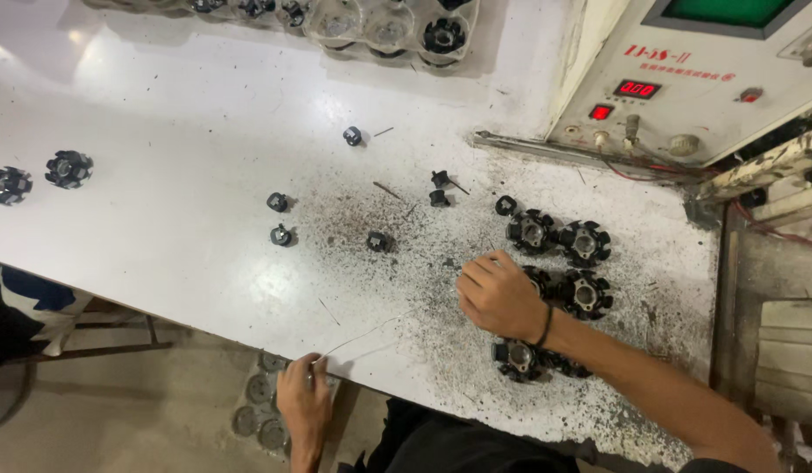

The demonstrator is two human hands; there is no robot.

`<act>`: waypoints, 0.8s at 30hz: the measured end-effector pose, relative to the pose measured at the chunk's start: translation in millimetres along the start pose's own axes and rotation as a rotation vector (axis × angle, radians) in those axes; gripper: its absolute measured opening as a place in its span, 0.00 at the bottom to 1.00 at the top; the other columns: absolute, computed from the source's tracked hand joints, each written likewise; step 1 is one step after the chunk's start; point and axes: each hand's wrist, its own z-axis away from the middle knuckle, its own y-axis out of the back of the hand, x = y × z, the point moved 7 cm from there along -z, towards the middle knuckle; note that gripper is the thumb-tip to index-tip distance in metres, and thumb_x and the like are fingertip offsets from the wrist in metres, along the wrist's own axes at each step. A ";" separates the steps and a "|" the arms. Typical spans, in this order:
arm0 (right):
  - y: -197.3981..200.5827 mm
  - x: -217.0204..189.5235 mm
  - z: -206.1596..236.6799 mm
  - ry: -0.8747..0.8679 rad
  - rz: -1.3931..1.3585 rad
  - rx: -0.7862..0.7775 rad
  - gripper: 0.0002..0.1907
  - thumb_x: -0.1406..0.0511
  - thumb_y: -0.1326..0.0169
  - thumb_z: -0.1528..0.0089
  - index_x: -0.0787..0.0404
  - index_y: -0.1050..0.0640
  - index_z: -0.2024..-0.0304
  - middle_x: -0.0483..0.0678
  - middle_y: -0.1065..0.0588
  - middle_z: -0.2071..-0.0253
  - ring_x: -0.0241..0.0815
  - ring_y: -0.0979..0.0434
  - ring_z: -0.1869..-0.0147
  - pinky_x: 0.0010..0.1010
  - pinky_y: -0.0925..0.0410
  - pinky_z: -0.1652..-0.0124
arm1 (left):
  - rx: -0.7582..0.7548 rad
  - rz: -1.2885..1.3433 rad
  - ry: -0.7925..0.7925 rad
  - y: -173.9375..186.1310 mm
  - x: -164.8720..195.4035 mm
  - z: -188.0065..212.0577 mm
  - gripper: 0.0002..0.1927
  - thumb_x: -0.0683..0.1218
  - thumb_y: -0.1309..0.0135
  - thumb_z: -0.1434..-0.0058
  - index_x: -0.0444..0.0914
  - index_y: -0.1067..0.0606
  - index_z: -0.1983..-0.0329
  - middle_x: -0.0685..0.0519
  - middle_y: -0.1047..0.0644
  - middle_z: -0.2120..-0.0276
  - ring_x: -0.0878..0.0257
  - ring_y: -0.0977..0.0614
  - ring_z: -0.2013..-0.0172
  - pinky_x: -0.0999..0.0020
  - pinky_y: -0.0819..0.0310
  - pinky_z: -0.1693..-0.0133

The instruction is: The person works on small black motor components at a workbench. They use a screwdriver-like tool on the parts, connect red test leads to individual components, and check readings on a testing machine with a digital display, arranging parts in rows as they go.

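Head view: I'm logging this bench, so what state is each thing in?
Right hand: closed, knuckles up, resting on a black wound core.
Left hand: at the table edge, pinching a thin wire.
Other cores: lying flat, clustered.
Small black parts: scattered, loose.
Machine display: lit red.
Clear tray: partly filled.

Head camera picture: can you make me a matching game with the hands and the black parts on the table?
Things:
1. right hand
2. left hand
3. two black toothed rings
4. clear tray

Places:
A. at the table's far edge, holding black parts
B. at the near table edge, pinching a thin wire
C. far to the left on the white table, apart from the rest
D. resting on the table among a cluster of black toothed rings

Pairs: 1-D, 2-B, 3-C, 4-A
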 end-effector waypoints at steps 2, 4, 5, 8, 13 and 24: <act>-31.7 3.8 -14.9 -0.006 0.011 -0.037 0.04 0.67 0.44 0.42 0.64 0.23 0.68 0.51 0.26 0.66 0.47 0.25 0.57 0.41 0.34 0.54 | 0.112 0.275 0.321 -6.4 -43.3 2.7 0.27 0.52 0.45 0.34 0.33 0.31 0.38 0.43 0.21 0.52 0.49 0.20 0.52 0.56 0.27 0.49; -62.1 18.6 -27.5 -0.023 0.021 -0.108 0.05 0.67 0.44 0.42 0.63 0.23 0.68 0.51 0.26 0.65 0.47 0.25 0.56 0.42 0.35 0.54 | 0.151 0.523 0.252 -29.2 -45.1 -4.7 0.37 0.53 0.44 0.35 0.28 0.44 0.33 0.36 0.28 0.46 0.49 0.24 0.46 0.57 0.32 0.44; -78.6 27.3 -32.9 -0.046 0.020 -0.163 0.05 0.67 0.44 0.40 0.63 0.23 0.68 0.50 0.26 0.66 0.47 0.25 0.57 0.42 0.35 0.54 | 0.171 0.640 0.215 -37.8 -44.8 -9.6 0.42 0.54 0.43 0.35 0.26 0.51 0.31 0.33 0.31 0.43 0.48 0.26 0.43 0.58 0.35 0.42; -116.8 49.5 -31.1 -0.152 -0.085 -0.330 0.05 0.66 0.45 0.38 0.62 0.21 0.65 0.52 0.24 0.63 0.47 0.24 0.54 0.43 0.35 0.51 | 0.145 0.647 0.457 -71.1 -58.5 -8.8 0.51 0.54 0.43 0.36 0.28 0.61 0.26 0.31 0.35 0.36 0.47 0.31 0.39 0.59 0.42 0.37; -105.7 127.9 -25.3 -0.361 0.154 -0.271 0.20 0.67 0.44 0.40 0.61 0.27 0.45 0.64 0.35 0.35 0.60 0.36 0.31 0.55 0.42 0.35 | 0.069 0.731 0.492 -88.3 -56.5 -12.7 0.48 0.57 0.49 0.30 0.27 0.63 0.26 0.33 0.46 0.31 0.47 0.39 0.34 0.57 0.46 0.36; -167.9 142.3 -85.7 -0.706 -0.142 -0.505 0.49 0.65 0.49 0.39 0.62 0.60 0.23 0.68 0.62 0.22 0.68 0.67 0.19 0.54 0.62 0.26 | -0.042 1.393 0.533 -99.0 -43.1 -18.3 0.45 0.46 0.43 0.38 0.35 0.54 0.25 0.43 0.37 0.36 0.53 0.33 0.37 0.51 0.39 0.37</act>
